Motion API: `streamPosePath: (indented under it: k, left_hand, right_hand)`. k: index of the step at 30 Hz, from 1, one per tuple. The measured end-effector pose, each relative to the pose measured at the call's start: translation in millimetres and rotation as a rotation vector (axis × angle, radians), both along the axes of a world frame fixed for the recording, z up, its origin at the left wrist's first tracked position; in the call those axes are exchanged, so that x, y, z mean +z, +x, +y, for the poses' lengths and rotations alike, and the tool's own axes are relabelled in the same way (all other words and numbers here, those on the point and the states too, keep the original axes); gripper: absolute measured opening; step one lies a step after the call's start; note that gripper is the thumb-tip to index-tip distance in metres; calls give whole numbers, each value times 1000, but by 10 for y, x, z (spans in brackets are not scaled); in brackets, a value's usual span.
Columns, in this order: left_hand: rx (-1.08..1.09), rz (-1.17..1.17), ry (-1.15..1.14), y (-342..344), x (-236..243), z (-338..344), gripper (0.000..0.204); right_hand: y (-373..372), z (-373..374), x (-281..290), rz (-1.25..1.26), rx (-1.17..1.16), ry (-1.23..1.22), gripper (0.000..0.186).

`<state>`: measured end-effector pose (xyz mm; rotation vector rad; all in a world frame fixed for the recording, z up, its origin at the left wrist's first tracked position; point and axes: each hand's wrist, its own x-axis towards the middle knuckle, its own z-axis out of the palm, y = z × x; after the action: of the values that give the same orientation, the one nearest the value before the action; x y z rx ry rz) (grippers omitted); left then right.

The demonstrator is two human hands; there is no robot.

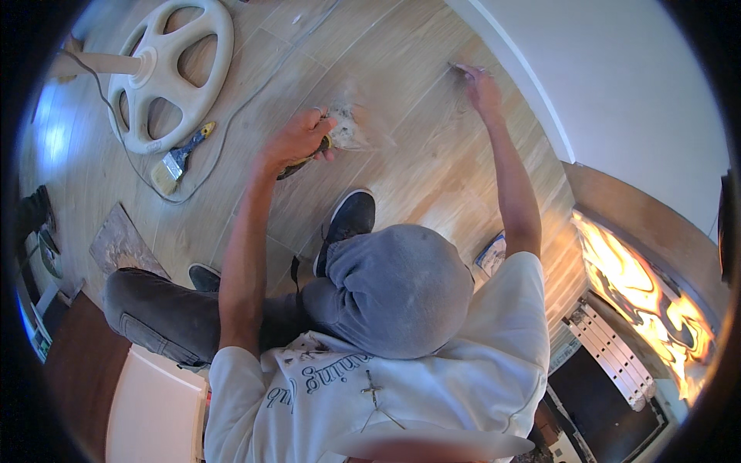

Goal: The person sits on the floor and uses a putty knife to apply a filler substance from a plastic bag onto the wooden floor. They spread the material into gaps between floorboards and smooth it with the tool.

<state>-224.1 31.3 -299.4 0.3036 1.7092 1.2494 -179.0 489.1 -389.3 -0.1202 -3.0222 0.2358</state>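
My left hand (pixel 302 139) is closed round the dark, yellow-marked handle of a paintbrush (pixel 349 130). Its pale bristles are smeared by motion just above the wood-look floor (pixel 401 100). Farther right and forward, near the foot of the white wall, my right hand (pixel 482 89) reaches low to the floor. Its fingers are pressed together at a small thing that I cannot make out. A second paintbrush (pixel 176 162), with a blue and yellow handle and pale bristles, lies on the floor to the left.
At the far left stands a cream five-spoked round base (pixel 218 73) with a pole. A grey cable (pixel 224 131) loops past it. A stained board (pixel 127 243) lies near my left knee. The white wall (pixel 610 85) curves along the right, with a patterned glowing panel (pixel 644 293) below it.
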Motion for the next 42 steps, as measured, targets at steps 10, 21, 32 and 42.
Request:
streamPosePath:
  k: [10, 21, 32, 42]
  left_hand:
    - [-9, 18, -58, -34, 163, -79, 35]
    - [-26, 44, -54, 22, 67, -138, 31]
    - [49, -156, 160, -41, 230, -95, 36]
    - [78, -57, 233, -193, 595, 8, 40]
  right_hand:
    - [109, -172, -81, 24, 24, 71, 41]
    - [-50, -81, -31, 32, -55, 19, 37]
    - [723, -1448, 1427, 79, -87, -1081, 29]
    - [848, -1733, 1444, 334, 355, -468, 46]
